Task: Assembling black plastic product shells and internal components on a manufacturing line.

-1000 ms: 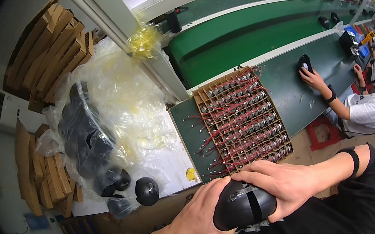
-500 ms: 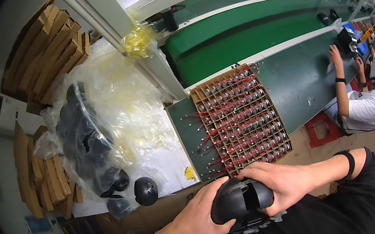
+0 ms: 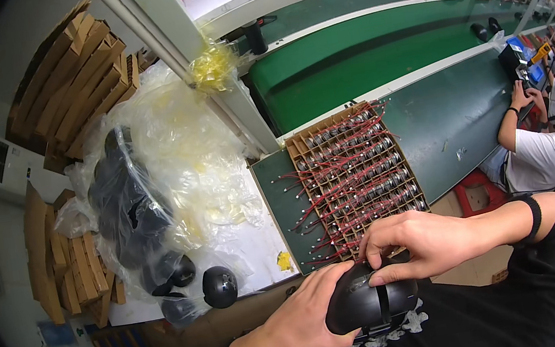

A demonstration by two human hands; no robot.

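Note:
A rounded, glossy black plastic shell (image 3: 355,310) with a dark slot down its face is held close to my black shirt at the lower middle. My left hand (image 3: 301,319) wraps round its left side, thumb below and fingers over the top. At the shell's upper edge, my right hand (image 3: 418,242) is bent, thumb and fingertips closed against the rim. Whether a small part sits between those fingers cannot be made out. Just beyond my hands is a cardboard divider tray (image 3: 297,148) of round metallic parts with red wires.
Left, clear plastic bags (image 3: 183,180) cover several black shells; another black shell (image 3: 220,287) lies at the white table's near edge. Cardboard dividers (image 3: 66,82) are stacked farther left. A green conveyor belt (image 3: 359,48) runs behind a metal post (image 3: 240,111). A co-worker (image 3: 541,157) sits right.
My right hand has shifted from the shell's right side to its upper edge, fingers now bent. The shell's slot looks narrower. The co-worker's raised hand has come down.

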